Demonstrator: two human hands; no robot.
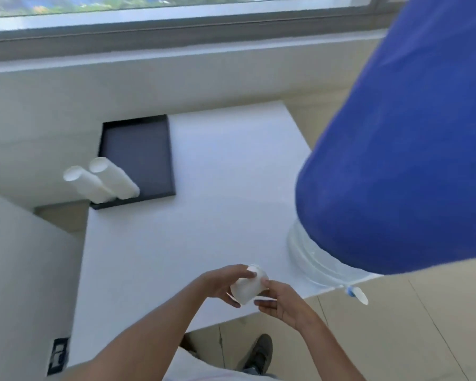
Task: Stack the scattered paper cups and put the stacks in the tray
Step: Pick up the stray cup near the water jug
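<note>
I hold white paper cups [248,285] over the near edge of the white table [217,202], tilted on their side. My left hand [223,281] grips them from the left, thumb on the upper rim. My right hand [280,301] holds them from the right and below. A black tray [160,158] lies at the far left of the table. Two tall stacks of white cups [105,181] stand side by side in the tray's near left corner.
A large blue water bottle [401,160] sits upended on a clear dispenser base [313,259] at the table's right edge, with a small tap [355,294] over the floor. A grey wall and window sill run behind. My shoe [259,353] shows on the tiled floor.
</note>
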